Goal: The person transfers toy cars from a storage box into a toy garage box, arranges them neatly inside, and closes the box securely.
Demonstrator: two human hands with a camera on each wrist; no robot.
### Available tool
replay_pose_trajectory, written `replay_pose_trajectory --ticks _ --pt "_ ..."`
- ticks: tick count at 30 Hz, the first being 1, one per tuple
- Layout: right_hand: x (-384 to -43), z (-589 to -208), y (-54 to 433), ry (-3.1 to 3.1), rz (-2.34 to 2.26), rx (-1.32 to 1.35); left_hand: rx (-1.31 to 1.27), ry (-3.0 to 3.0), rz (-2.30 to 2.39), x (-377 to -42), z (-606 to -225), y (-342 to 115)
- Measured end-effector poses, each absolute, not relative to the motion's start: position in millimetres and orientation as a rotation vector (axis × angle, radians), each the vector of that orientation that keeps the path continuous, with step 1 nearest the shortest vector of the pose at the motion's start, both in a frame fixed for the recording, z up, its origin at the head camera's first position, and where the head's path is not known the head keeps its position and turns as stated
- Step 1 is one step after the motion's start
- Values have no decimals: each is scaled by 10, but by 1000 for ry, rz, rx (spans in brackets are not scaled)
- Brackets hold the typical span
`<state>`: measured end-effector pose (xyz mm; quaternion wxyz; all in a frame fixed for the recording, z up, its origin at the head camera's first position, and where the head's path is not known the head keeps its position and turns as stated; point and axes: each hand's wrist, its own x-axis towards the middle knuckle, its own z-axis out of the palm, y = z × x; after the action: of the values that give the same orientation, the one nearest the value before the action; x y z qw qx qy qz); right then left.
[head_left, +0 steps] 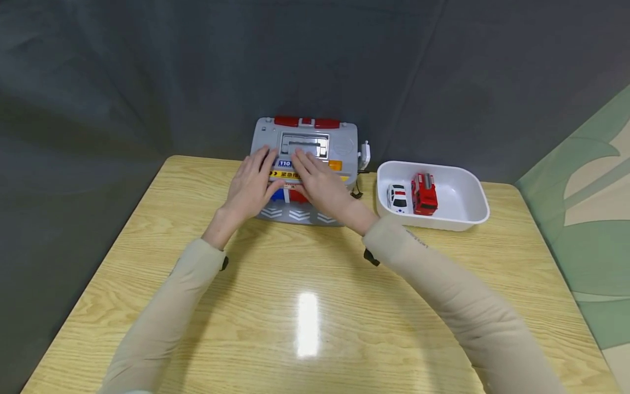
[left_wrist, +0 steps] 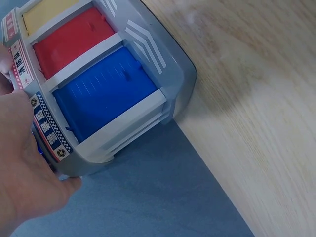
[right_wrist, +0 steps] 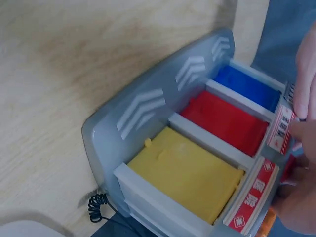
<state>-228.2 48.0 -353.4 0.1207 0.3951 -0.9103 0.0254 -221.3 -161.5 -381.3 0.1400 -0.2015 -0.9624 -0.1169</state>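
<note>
Left hand [head_left: 248,189], right hand [head_left: 325,186] on toy garage [head_left: 285,163], fingers straight, thumbs splayed; tub [head_left: 458,200] holds toy fire truck [head_left: 424,198], white car [head_left: 397,198].

The toy station's [head_left: 287,175] blue label [head_left: 285,163] reads "110", its yellow strip [head_left: 291,175] "緊急".

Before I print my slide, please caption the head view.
Left hand and right hand on a gray toy garage; beside it, a white tub with white toy car and red toy truck.

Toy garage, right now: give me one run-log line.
left hand: rests on toy garage | right hand: rests on toy garage | blue door, red door, yellow door: closed | white tray: white car, red truck
</note>
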Motion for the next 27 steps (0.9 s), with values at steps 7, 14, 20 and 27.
replay_pose_trajectory --ticks 7,14,20,27 --pt "-2271 -3580 411 -2638 17 1063 -583 -2774 -326 -2212 -3823 -1628" --pt "-2276 -3555 421 -2665 69 1069 -586 -2768 -333 -2211 -3823 -1621" --pt "-2267 -3529 427 -2698 107 1070 -586 -2769 -339 -2203 -3818 -1612" --pt "-2271 -3523 420 -2716 146 1082 -588 -2749 -325 -2211 -3846 -1626"
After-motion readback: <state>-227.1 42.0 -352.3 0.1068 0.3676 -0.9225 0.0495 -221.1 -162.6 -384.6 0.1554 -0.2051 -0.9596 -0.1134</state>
